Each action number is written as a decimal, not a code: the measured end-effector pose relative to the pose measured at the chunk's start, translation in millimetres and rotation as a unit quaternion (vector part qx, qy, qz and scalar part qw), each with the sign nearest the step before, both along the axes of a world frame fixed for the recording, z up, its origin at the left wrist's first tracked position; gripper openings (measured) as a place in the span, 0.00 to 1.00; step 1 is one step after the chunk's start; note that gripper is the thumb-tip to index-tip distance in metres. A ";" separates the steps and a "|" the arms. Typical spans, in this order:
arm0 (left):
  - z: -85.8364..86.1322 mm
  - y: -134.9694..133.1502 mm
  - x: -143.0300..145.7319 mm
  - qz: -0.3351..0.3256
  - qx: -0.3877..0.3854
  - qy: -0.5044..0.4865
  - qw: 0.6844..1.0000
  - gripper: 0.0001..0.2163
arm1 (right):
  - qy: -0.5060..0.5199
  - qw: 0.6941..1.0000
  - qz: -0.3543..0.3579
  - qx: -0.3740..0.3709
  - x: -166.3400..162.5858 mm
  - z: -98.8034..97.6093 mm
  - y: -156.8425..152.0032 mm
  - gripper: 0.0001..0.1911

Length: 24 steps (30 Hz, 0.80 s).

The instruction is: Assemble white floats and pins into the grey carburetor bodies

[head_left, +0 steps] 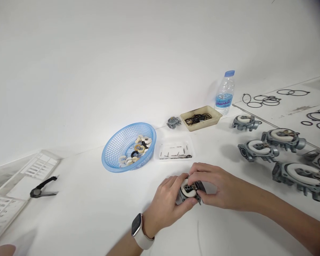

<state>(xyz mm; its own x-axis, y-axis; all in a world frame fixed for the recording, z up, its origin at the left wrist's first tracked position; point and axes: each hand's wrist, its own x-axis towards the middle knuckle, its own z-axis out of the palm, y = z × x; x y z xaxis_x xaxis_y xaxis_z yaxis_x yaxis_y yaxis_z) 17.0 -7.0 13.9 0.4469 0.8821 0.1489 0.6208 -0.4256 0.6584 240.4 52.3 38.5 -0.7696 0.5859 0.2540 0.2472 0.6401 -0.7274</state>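
Both my hands meet low in the middle of the white table around one small grey metal carburetor body (190,191) with a white float piece on top. My left hand (167,204), a smartwatch on its wrist, wraps the body from the left and below. My right hand (216,185) pinches at the body's top right edge with curled fingers. Whatever small part sits under those fingertips is hidden.
A blue basket (117,151) of white, yellow and black ring parts stands behind. Beside it lies a clear tray of small pins (175,150), a beige tray of black O-rings (200,118), a water bottle (225,93). Several assembled carburetor bodies (258,149) line the right. A wristwatch (42,188) lies left.
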 end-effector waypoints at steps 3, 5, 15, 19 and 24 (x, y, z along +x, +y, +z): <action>0.1 -0.6 -0.6 0.000 0.002 -0.002 1.000 0.23 | 0.003 1.000 -0.002 -0.009 -0.9 1.2 -0.3 0.14; 0.2 -0.8 -0.7 -0.002 0.001 -0.003 1.000 0.23 | 0.004 1.000 0.002 -0.015 -0.8 2.5 -0.4 0.14; 0.8 0.5 -0.4 -0.003 0.001 -0.003 1.000 0.23 | -0.003 1.000 0.012 -0.022 -0.3 5.3 1.3 0.18; 1.4 0.0 -0.2 -0.001 0.002 -0.002 1.000 0.23 | -0.006 1.000 -0.005 -0.020 -1.5 4.0 1.1 0.15; 1.8 -0.7 -0.3 0.000 0.008 0.002 1.000 0.22 | -0.004 1.000 -0.003 -0.015 -1.4 4.0 0.5 0.13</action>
<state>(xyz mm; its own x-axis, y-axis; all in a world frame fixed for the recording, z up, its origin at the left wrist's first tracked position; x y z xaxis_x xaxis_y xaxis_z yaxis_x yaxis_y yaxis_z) 16.8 -7.6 15.7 0.4473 0.8797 0.1614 0.6234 -0.4360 0.6491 239.0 52.8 42.5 -0.7686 0.5970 0.2298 0.2569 0.6170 -0.7439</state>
